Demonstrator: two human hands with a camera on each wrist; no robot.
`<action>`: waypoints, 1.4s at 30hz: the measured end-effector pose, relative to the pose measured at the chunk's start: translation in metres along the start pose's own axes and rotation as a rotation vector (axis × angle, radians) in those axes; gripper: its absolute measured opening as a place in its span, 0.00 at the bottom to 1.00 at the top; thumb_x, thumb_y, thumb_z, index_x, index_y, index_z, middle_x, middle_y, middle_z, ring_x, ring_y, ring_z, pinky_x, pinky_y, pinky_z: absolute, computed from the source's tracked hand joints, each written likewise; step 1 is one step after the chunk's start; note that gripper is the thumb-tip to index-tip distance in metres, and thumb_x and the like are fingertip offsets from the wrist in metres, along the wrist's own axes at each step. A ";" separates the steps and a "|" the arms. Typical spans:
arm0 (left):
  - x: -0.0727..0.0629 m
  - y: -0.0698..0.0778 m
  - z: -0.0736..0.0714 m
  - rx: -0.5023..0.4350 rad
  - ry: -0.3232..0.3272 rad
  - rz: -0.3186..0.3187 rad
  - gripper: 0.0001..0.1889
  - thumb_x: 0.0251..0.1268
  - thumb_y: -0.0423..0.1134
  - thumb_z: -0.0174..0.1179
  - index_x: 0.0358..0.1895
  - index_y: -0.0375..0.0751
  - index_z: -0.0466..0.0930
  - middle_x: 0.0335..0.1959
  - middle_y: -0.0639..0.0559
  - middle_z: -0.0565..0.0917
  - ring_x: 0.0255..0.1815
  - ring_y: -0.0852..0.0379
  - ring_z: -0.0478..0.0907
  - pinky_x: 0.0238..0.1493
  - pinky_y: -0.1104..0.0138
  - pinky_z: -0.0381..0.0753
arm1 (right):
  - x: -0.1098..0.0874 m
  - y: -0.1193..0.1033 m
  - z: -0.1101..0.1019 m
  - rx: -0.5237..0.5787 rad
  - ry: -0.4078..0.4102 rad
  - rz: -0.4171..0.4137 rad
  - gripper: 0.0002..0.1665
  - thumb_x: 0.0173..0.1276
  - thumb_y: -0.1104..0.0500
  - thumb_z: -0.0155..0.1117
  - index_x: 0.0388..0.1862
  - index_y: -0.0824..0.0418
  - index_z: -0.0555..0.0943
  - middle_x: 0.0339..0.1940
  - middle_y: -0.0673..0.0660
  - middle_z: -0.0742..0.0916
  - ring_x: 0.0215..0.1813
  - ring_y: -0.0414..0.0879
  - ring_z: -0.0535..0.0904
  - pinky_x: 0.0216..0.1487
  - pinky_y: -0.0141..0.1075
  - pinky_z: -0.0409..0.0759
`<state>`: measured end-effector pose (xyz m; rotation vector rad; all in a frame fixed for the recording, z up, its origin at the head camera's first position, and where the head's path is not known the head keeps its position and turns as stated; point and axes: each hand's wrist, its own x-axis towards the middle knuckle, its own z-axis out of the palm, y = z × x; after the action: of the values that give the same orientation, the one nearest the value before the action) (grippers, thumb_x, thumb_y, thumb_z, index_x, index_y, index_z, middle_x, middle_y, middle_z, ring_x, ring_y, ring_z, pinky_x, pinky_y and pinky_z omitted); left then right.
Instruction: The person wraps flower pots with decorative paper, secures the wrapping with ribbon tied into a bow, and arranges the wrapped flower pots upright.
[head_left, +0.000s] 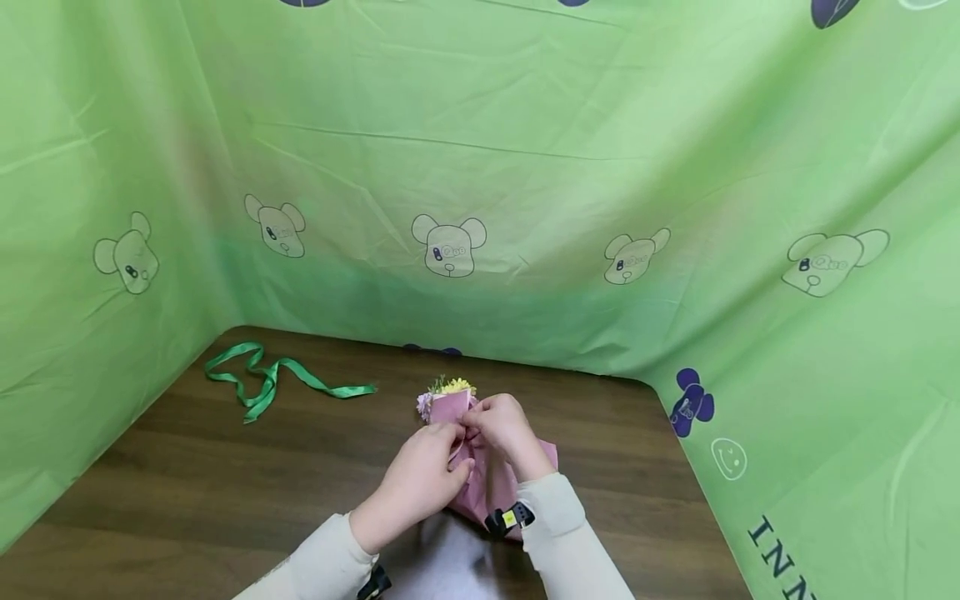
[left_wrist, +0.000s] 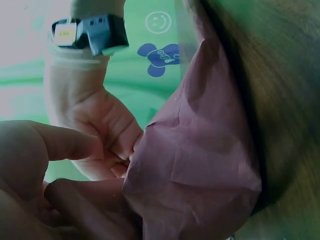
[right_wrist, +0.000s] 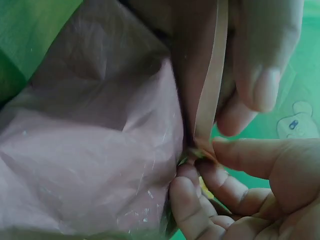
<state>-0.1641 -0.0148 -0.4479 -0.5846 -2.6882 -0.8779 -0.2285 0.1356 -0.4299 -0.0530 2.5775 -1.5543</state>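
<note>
A small bouquet lies on the table, its yellow and pale purple flowers [head_left: 457, 386] poking out at the far end of pink wrapping paper [head_left: 450, 408]. My left hand [head_left: 420, 473] grips the gathered paper from the left, just below the flowers. On the opposite side, my right hand [head_left: 506, 425] pinches at the same gathered spot. In the right wrist view, the right thumb and fingers [right_wrist: 245, 155] meet at the lower end of a narrow pale strip [right_wrist: 212, 75]; whether it is paper edge or ribbon, I cannot tell. Creased paper [left_wrist: 190, 165] spreads wide in the left wrist view.
A loose green ribbon [head_left: 300, 372] lies in curves at the table's back left. The brown wooden table [head_left: 622, 467] is enclosed by green printed cloth [head_left: 450, 167] at the back and both sides. Wrist cameras [head_left: 510, 518] sit on both wrists.
</note>
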 end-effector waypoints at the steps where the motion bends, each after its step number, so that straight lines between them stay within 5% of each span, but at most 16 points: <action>1: -0.001 0.001 0.001 0.004 0.001 0.005 0.19 0.62 0.42 0.69 0.52 0.36 0.82 0.48 0.46 0.85 0.52 0.48 0.82 0.56 0.53 0.81 | 0.001 0.001 0.000 -0.011 -0.004 -0.004 0.08 0.63 0.65 0.68 0.28 0.71 0.86 0.23 0.62 0.87 0.20 0.42 0.82 0.28 0.36 0.86; 10: -0.023 -0.004 0.001 -0.094 0.092 -0.022 0.33 0.52 0.39 0.79 0.62 0.39 0.76 0.56 0.47 0.79 0.59 0.49 0.76 0.61 0.54 0.79 | 0.005 0.006 -0.001 -0.035 -0.027 -0.038 0.08 0.65 0.65 0.68 0.27 0.68 0.85 0.21 0.57 0.86 0.20 0.41 0.80 0.28 0.37 0.85; 18: -0.046 -0.015 0.003 -0.047 0.231 -0.137 0.21 0.44 0.28 0.77 0.40 0.44 0.77 0.39 0.54 0.77 0.42 0.57 0.76 0.46 0.59 0.80 | 0.006 0.007 0.001 -0.057 -0.007 -0.064 0.08 0.65 0.65 0.66 0.26 0.67 0.84 0.21 0.57 0.86 0.20 0.41 0.80 0.26 0.35 0.84; 21: -0.051 -0.017 0.005 -0.052 0.320 -0.091 0.20 0.40 0.22 0.74 0.31 0.48 0.75 0.37 0.56 0.80 0.39 0.59 0.78 0.41 0.62 0.81 | 0.007 0.005 0.002 -0.074 -0.001 -0.062 0.08 0.65 0.64 0.66 0.27 0.66 0.85 0.21 0.57 0.86 0.20 0.41 0.80 0.25 0.34 0.84; 26: -0.058 -0.018 0.010 0.027 0.419 0.118 0.21 0.36 0.21 0.73 0.25 0.48 0.72 0.39 0.53 0.85 0.42 0.55 0.82 0.42 0.63 0.82 | 0.006 0.005 0.003 -0.097 0.021 -0.051 0.07 0.65 0.65 0.66 0.27 0.65 0.84 0.19 0.57 0.86 0.19 0.42 0.80 0.24 0.34 0.83; 29: -0.060 -0.018 0.012 0.055 0.406 0.177 0.20 0.36 0.23 0.73 0.23 0.49 0.72 0.41 0.51 0.85 0.46 0.53 0.82 0.46 0.62 0.83 | 0.006 0.004 0.003 -0.093 0.028 -0.042 0.07 0.65 0.65 0.66 0.27 0.65 0.83 0.19 0.58 0.86 0.18 0.42 0.80 0.25 0.36 0.84; 37: -0.059 -0.017 0.012 0.049 0.278 0.184 0.19 0.42 0.28 0.77 0.22 0.51 0.74 0.56 0.45 0.85 0.60 0.47 0.79 0.57 0.57 0.83 | 0.005 0.003 0.005 -0.092 0.032 -0.024 0.09 0.68 0.63 0.66 0.28 0.64 0.83 0.19 0.56 0.84 0.18 0.39 0.77 0.23 0.32 0.81; 42: -0.055 -0.015 0.005 0.081 0.172 0.193 0.14 0.57 0.45 0.76 0.30 0.52 0.76 0.49 0.52 0.85 0.55 0.54 0.79 0.52 0.61 0.83 | 0.005 0.002 0.006 -0.056 0.017 -0.010 0.10 0.70 0.62 0.66 0.28 0.65 0.83 0.17 0.53 0.81 0.18 0.39 0.75 0.22 0.31 0.80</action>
<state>-0.1224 -0.0388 -0.4793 -0.7029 -2.4526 -0.7283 -0.2322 0.1305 -0.4351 -0.0590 2.6371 -1.4925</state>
